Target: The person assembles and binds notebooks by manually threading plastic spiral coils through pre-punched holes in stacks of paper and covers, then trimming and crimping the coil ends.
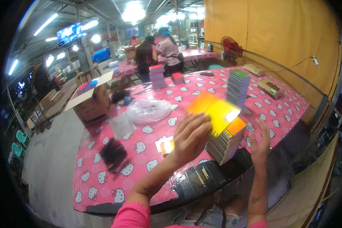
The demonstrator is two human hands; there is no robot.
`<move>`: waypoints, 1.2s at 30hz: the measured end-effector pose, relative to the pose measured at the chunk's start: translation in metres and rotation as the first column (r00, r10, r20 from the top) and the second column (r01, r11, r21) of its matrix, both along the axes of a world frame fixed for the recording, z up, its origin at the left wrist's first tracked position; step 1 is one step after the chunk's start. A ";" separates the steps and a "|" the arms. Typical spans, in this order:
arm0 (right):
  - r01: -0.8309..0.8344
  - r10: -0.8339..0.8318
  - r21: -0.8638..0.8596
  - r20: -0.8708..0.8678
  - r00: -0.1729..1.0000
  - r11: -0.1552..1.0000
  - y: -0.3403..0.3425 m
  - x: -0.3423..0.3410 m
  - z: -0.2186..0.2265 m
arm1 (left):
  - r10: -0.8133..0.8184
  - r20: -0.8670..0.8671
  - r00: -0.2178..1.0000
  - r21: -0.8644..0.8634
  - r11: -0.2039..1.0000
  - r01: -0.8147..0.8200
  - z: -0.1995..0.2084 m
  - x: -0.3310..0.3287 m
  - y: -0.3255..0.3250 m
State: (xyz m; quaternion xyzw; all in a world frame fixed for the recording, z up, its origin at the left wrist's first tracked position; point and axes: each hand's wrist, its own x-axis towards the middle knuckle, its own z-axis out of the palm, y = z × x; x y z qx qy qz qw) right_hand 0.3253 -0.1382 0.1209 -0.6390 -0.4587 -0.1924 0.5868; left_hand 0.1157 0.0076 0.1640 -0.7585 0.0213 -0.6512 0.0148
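Observation:
My left hand [193, 135] is closed on the edge of a yellow-orange notebook [214, 110], which is smeared by motion. The notebook is raised above a tall stack of spiral-bound notebooks [223, 149] with an orange cover on top. To the right of that stack, my right hand [260, 144] is up with its fingers apart, holding nothing. Farther back stands another tall notebook stack [237, 88] with a green top. Left of my left wrist, a small orange-and-white card or booklet [166, 146] lies on the pink patterned tablecloth [140, 178].
A black bristly bundle [114, 154] and clear plastic bags [148, 111] lie on the left. An open cardboard box [90, 104] stands beyond the table's left edge. Red-topped stacks [157, 77] are at the back, flat cardboard pieces [269, 88] far right. Two people work behind.

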 end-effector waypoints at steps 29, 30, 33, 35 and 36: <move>-0.954 0.527 0.123 -0.849 0.042 0.275 0.105 0.090 0.008 | -0.017 0.073 0.997 -0.945 0.318 0.074 -0.071 0.138 -0.030; -0.952 0.524 0.128 -0.851 0.040 0.279 0.104 0.086 0.007 | 0.019 0.054 0.998 -0.948 0.314 0.045 -0.069 0.139 -0.031; -0.947 0.524 0.134 -0.851 0.041 0.292 0.098 0.086 0.004 | 0.072 0.043 0.997 -0.945 0.328 0.017 -0.067 0.148 -0.033; -0.949 0.534 0.166 -0.846 0.003 0.268 0.098 0.094 0.000 | 0.070 0.035 0.997 -0.947 0.322 0.010 -0.069 0.150 -0.036; -0.949 0.538 0.180 -0.843 -0.013 0.259 0.097 0.099 -0.002 | 0.058 0.039 0.998 -0.948 0.319 0.019 -0.068 0.153 -0.036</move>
